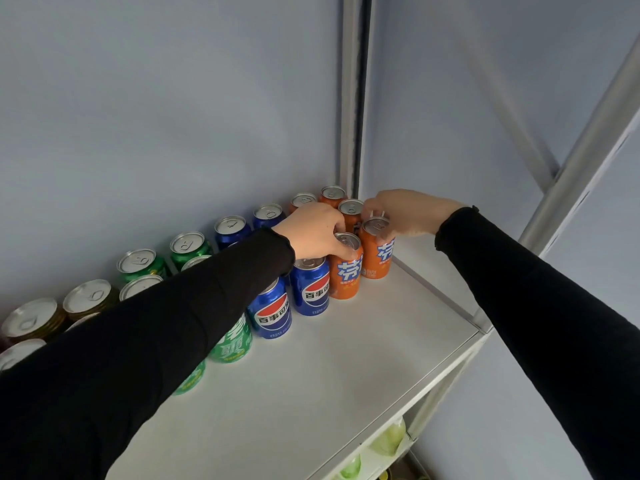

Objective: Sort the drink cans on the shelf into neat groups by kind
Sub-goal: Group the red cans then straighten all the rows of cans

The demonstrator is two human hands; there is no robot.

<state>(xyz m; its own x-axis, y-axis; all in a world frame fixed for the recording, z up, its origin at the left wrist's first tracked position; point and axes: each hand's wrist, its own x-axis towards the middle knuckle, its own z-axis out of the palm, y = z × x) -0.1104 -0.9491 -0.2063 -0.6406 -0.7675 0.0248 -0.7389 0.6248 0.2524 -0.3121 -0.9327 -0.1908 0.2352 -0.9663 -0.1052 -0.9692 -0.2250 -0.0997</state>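
Note:
Cans stand in rows along the back wall of a white shelf [346, 358]. At the right corner are several orange cans. My left hand [313, 230] grips the top of the front orange can [346, 271]. My right hand [405, 213] grips the top of the orange can beside it [375, 258]. Left of them stand blue cans [310, 289] [272, 315], then green cans [232, 344] [142, 263], then dark gold-rimmed cans [90, 297] at the far left. My left sleeve hides part of the front row.
A metal upright [351, 98] runs up the back corner and a slanted metal bar [588, 133] crosses the right side. The shelf's right rim [450, 303] lies close to the orange cans. Green packages [388, 441] show on a lower shelf.

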